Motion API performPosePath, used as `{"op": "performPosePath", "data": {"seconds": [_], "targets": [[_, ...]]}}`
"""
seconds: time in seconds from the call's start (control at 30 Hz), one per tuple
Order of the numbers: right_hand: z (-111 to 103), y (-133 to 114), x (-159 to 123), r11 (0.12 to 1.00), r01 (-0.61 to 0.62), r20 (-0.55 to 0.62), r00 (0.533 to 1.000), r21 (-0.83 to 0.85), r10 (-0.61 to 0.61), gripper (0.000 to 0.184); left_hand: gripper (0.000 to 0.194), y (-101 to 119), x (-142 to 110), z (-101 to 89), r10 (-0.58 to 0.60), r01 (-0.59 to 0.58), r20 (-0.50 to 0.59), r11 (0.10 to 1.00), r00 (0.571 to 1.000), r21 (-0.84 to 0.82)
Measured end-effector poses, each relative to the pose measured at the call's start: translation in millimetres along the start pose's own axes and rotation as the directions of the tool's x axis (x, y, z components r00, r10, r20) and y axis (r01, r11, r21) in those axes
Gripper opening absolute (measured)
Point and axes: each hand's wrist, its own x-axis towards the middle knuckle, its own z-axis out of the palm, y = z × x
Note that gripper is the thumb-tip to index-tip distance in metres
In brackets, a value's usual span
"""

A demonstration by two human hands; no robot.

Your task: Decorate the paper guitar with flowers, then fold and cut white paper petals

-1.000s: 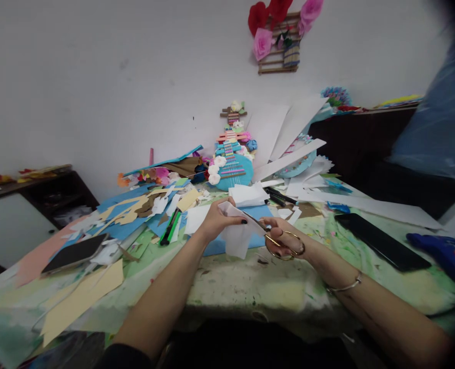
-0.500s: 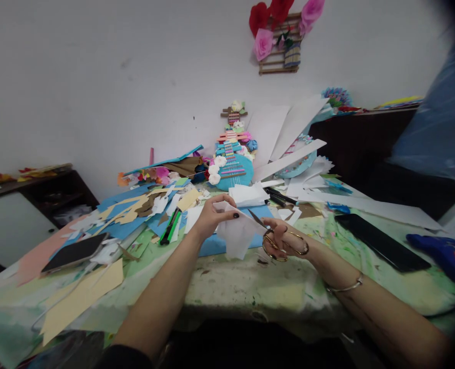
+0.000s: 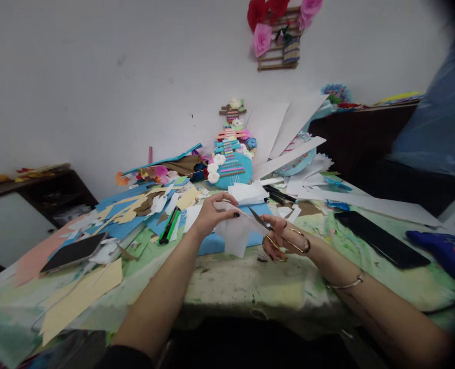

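A thin white sheet of paper (image 3: 238,234) hangs from my left hand (image 3: 214,218), pinched along its top edge between thumb and fingers. In my right hand (image 3: 283,234) is a pair of scissors (image 3: 302,243) with gold handles, my fingers through the loops. The dark blades point up and left and lie close to the paper's right edge; whether they touch it I cannot tell. Beneath the paper, a blue sheet (image 3: 212,245) rests on the table. Just behind my hands lies a stack of small white papers (image 3: 251,193).
Paper scraps in several colours cover the table's left side, with a green cutter (image 3: 169,225) and a dark tablet-like device (image 3: 74,252). A black phone (image 3: 381,240) and a blue glue gun (image 3: 438,251) lie at right. Behind stands a turquoise paper guitar (image 3: 233,169).
The scissors have turned slightly in my right hand, and the hanging paper has shifted its folds a little. My left hand keeps its hold. The camera view has moved slightly.
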Motion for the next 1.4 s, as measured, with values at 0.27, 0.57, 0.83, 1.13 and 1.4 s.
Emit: {"op": "performPosePath", "data": {"seconds": [0.27,0.57,0.83,1.13,1.4], "targets": [[-2,-1,-1,1.000,0.003,0.006,1.000,-0.018,-0.002,0.090,0.032,0,2,-9.0,-0.005,0.004,-0.008,0.999,1.000,-0.043],[-9,9,-3,0.999,0.019,0.050,0.999,-0.033,-0.017,0.088,0.034,2,1,-9.2,0.008,-0.010,0.042,0.998,0.999,0.058],[-4,2,-2,1.000,0.021,0.055,0.998,-0.019,-0.020,0.082,0.037,2,0,-5.7,-0.025,0.015,0.094,0.994,0.995,0.109],[-5,5,0,0.991,-0.019,0.039,0.999,-0.130,0.024,0.083,0.043,0,-1,-1.9,-0.012,-0.011,0.234,0.995,0.972,0.096],[0,-3,1,0.984,-0.039,0.008,0.999,-0.176,0.041,0.081,0.037,0,-3,5.6,-0.022,-0.006,0.209,0.991,0.978,0.132]]}}
